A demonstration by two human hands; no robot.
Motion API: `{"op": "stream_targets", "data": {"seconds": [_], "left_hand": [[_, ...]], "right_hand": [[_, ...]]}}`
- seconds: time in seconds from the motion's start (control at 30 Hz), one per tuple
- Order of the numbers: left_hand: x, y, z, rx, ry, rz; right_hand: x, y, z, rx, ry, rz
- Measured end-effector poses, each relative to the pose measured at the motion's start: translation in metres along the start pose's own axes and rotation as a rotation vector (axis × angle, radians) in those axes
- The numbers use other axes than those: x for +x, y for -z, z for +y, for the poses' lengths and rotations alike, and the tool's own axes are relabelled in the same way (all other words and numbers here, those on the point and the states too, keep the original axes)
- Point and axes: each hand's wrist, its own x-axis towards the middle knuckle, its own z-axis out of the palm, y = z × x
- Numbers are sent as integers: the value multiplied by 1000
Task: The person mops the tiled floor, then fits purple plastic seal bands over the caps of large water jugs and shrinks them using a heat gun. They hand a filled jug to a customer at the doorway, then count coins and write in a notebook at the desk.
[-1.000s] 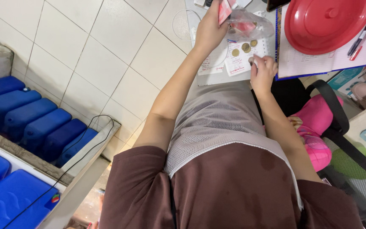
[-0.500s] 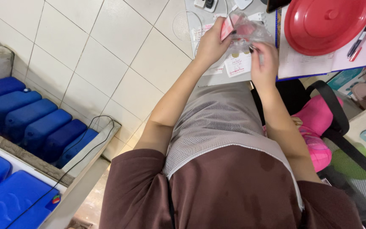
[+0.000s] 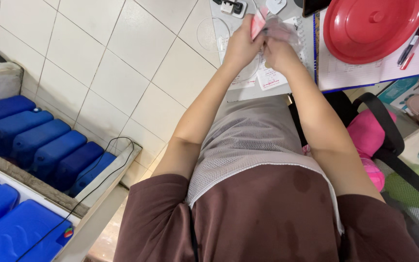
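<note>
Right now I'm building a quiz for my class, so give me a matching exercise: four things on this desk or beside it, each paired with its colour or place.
Things:
1. round lid
2. containers
3. clear plastic bag
4. pens

Descriptions:
A. blue, in a row at the left
B. held between both hands
C. red, lying on the notebook
D. beside the lid, on the lined page

Pairs: 1-C, 2-A, 3-B, 4-D

A round red lid (image 3: 372, 26) lies by a blue-edged notebook (image 3: 364, 73). Deep blue containers (image 3: 40, 143) line a grey trough; the floor tiles (image 3: 88, 53) are off-white, the cushion (image 3: 367, 133) pink
</note>
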Motion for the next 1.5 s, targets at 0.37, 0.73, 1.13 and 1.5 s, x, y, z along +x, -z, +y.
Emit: {"op": "stream_targets", "data": {"seconds": [0.37, 0.73, 1.13, 1.5], "left_hand": [[-12, 10, 5, -9, 22, 16], [-13, 16, 10, 93, -59, 40], [-15, 12, 11, 71, -96, 16], [-10, 0, 8, -10, -73, 4]], "right_hand": [[40, 38, -54, -298, -203, 42], [35, 24, -46, -318, -192, 148], [21, 14, -32, -258, -58, 277], [-55, -19, -18, 56, 8, 369]]}}
